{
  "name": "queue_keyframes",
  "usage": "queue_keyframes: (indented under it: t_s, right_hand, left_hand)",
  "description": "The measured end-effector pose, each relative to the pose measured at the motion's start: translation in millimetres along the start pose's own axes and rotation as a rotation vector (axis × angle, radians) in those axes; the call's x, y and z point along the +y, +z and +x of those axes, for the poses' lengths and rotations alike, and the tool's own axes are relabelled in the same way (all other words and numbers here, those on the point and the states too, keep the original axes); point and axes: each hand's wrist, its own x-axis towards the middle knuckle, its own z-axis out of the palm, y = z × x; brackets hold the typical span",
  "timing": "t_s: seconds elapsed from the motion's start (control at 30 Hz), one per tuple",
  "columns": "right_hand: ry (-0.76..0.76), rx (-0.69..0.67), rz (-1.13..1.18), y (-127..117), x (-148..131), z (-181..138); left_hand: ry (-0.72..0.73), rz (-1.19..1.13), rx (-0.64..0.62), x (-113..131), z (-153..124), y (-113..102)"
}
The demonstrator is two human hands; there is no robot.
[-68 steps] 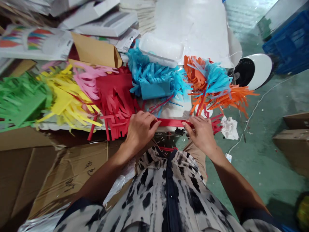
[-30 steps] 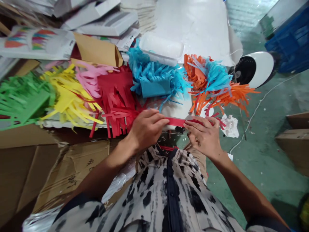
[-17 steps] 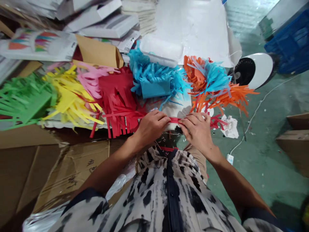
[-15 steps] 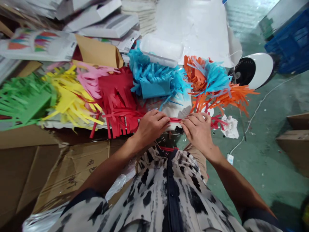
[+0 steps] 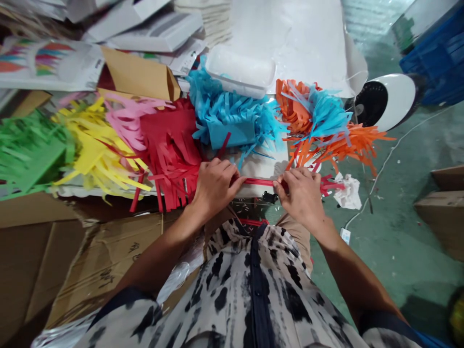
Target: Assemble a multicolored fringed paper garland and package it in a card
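Observation:
A red paper tassel (image 5: 259, 181), drawn into a narrow bundle of strips, runs between my two hands at the table's front edge. My left hand (image 5: 216, 182) is closed around its left part, and one red strip sticks up behind the fingers. Its right part is gripped by my right hand (image 5: 299, 189), with fringed ends showing beyond the knuckles. Just left of my left hand lies red fringed paper (image 5: 168, 128). Behind my hands is blue fringed paper (image 5: 232, 133), and orange fringed paper (image 5: 362, 140) lies beyond my right hand.
Yellow fringed paper (image 5: 90, 145) and green fringed paper (image 5: 36, 154) lie at the left, with pink (image 5: 132, 113) beside them. A clear plastic tray (image 5: 241, 72) sits at the back. Cardboard (image 5: 108, 261) is below left. A white cable (image 5: 384, 169) crosses the floor.
My left hand has shifted slightly left and my fingers have curled more. A red strip now stands up behind my left hand. The bundle between my hands shows a little longer.

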Motion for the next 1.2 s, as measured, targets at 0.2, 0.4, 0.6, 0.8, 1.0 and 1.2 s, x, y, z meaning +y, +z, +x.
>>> queue_keyframes:
  t_s: [0.2,0.4,0.6,0.8,1.0,1.2]
  right_hand:
    - [-0.011,-0.078,-0.070,-4.0,-2.7,5.4]
    - [-0.031,-0.175,-0.109,-10.4,-3.6,16.2]
    - [0.011,-0.072,-0.149,-6.2,-10.5,9.8]
    - [-0.164,0.042,-0.027,11.2,-14.5,-7.8]
    - [-0.154,0.046,0.025,15.0,12.5,-26.9]
    - [-0.231,0.126,0.029,5.6,23.3,-31.9]
  left_hand:
    - [0.010,0.024,-0.121,0.9,11.0,-10.6]
    - [0.101,0.034,-0.198,-10.9,24.6,-16.6]
    - [0.114,0.083,-0.147,-7.8,24.0,-17.8]
    - [0.436,0.009,0.023,1.5,11.3,-0.6]
    - [0.297,-0.023,-0.059,-37.4,-8.4,-5.4]
    - [0.265,-0.037,0.043,-29.4,-13.5,-15.6]
